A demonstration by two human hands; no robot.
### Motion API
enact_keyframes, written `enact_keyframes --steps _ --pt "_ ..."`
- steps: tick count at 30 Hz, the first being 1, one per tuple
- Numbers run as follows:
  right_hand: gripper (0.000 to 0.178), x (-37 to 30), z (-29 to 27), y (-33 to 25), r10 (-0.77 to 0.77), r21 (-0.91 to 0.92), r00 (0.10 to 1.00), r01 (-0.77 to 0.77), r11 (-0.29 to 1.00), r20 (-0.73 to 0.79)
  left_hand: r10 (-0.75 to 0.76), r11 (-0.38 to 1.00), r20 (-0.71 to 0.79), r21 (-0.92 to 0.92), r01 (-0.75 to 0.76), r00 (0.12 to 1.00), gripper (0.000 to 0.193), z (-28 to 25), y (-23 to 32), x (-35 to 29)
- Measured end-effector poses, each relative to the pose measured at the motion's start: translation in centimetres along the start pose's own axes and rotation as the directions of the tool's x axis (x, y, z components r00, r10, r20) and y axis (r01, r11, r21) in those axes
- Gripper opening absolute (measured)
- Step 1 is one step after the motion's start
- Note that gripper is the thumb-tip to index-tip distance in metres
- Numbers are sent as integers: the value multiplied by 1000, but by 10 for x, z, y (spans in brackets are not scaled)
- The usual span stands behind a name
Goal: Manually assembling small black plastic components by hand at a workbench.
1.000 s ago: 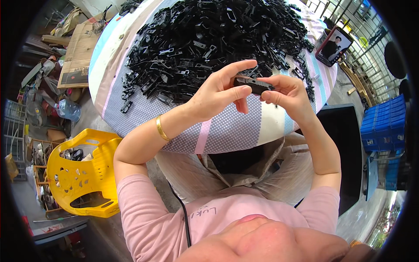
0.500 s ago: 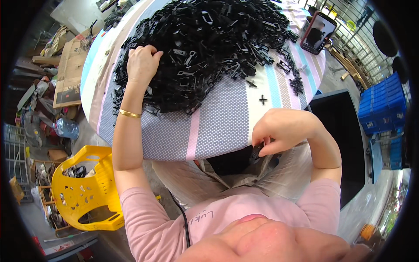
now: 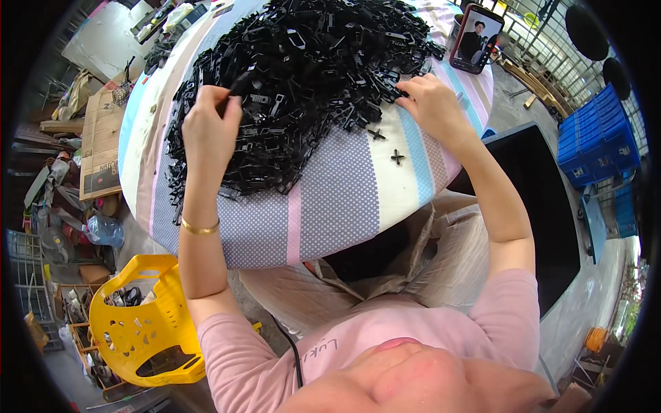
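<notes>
A large heap of small black plastic parts (image 3: 310,76), many with rectangular openings, covers much of the round table. My left hand (image 3: 210,131), with a gold bangle on the wrist, is over the heap's left side. Its thumb and fingers pinch a black plastic part (image 3: 241,85). At the heap's right edge is my right hand (image 3: 435,107), fingers bent and drawn together at the black parts; whatever is between the fingertips is too small to make out. Two small cross-shaped black parts (image 3: 397,157) lie apart from the heap, nearer to me.
A patterned cloth (image 3: 337,193) covers the table. A phone (image 3: 476,39) stands upright at the back right. To the right are a large black bin (image 3: 530,206) and blue crates (image 3: 597,141). A yellow plastic chair (image 3: 148,320) stands at the left; a cardboard box (image 3: 100,148) lies beyond it.
My right hand has left the near table edge, where it held a black part, and reached up to the heap's right edge. My left hand has lifted a black part from the heap.
</notes>
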State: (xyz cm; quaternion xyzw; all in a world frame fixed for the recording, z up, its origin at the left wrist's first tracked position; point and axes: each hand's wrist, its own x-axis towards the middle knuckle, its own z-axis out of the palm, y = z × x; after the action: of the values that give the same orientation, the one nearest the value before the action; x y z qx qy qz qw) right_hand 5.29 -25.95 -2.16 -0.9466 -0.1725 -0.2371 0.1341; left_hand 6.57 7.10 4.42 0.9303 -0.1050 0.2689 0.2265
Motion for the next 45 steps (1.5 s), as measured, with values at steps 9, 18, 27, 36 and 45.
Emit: enact_keyframes --steps 9,18,27,36,45 --pt "27 -3 -9 -6 35 2 998 -35 999 59 363 806 541 -591 36 758 22 22 65 -58" --pt "30 -1 -6 -6 -66 170 998 61 984 25 422 810 553 -586 -25 719 24 32 72 -74" --pt "19 2 -11 -2 -18 325 996 -11 946 85 216 581 775 -591 560 594 25 35 70 -71" --pt "18 7 -6 -3 65 229 992 -88 969 107 219 584 806 -559 588 550 28 37 67 -70" --pt "11 8 -36 -36 -41 373 966 138 918 -256 123 433 732 -647 628 670 24 38 68 -68"
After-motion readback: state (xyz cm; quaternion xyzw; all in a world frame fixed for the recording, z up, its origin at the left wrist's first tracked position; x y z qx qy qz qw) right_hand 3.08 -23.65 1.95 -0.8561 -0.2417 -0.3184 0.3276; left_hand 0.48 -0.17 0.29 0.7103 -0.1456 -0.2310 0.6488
